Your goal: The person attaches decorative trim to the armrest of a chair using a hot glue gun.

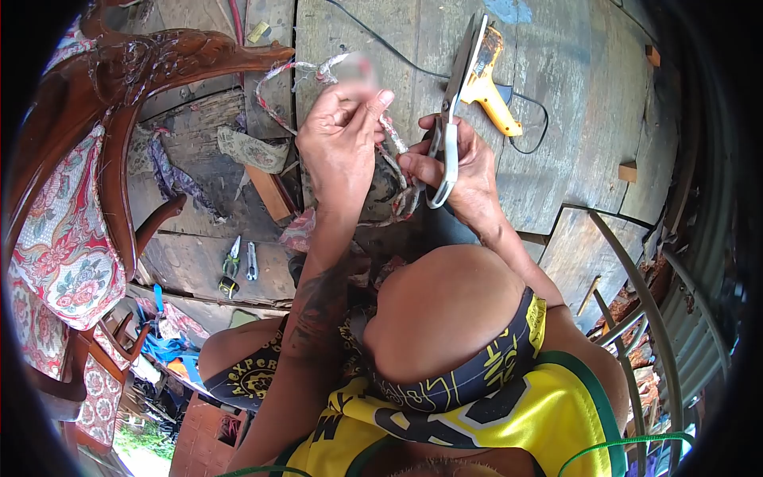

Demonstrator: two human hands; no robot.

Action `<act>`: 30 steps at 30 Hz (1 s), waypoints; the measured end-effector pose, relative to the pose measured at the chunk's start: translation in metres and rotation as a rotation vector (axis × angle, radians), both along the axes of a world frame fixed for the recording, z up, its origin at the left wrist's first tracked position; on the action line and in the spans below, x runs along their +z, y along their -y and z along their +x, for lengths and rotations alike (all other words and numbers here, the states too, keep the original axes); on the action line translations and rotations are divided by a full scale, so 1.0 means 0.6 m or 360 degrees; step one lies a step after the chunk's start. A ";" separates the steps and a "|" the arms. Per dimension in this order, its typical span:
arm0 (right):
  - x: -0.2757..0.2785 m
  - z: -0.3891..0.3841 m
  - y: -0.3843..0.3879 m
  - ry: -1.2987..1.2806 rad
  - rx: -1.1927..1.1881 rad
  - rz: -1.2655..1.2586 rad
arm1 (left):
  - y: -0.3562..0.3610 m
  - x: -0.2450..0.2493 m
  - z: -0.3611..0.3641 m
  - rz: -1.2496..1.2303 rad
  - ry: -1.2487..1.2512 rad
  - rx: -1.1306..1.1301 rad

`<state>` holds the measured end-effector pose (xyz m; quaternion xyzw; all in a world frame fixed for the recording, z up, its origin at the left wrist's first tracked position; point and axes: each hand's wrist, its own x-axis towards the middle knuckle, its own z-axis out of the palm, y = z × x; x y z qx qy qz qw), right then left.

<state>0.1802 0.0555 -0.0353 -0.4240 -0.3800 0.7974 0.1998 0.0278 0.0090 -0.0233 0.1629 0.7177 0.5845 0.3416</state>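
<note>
A white-and-red fabric-covered cord (393,137) runs in a loose loop between my two hands. My left hand (342,139) pinches the cord at its fingertips, beside a blurred patch that hides part of it. With my right hand (465,171) I hold scissors (450,151), their blades pointing up and away from me. The thumb and finger of that same hand also grip the cord near its lower stretch. More of the cord hangs in coils below, close to my knee.
A yellow corded hand tool (491,87) lies on the worn wooden boards (588,151) beyond the scissors. Carved wooden furniture (143,71) with floral upholstery (71,238) stands at left. Pliers (232,258), a utility knife (252,261) and fabric scraps (253,149) lie nearby. Curved metal bars (636,278) stand at right.
</note>
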 end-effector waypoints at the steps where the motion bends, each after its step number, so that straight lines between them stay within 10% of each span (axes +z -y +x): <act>1: 0.001 -0.001 0.001 0.0001 -0.0004 0.0000 | 0.001 -0.001 0.000 -0.0051 -0.0118 -0.0046; 11: -0.009 -0.014 0.017 0.0147 -0.0162 0.0245 | 0.011 0.019 -0.027 -0.0074 -0.0161 -0.0746; 30: -0.007 0.057 0.021 0.0278 0.0610 0.0439 | 0.016 0.032 -0.049 0.0191 0.0182 -0.0691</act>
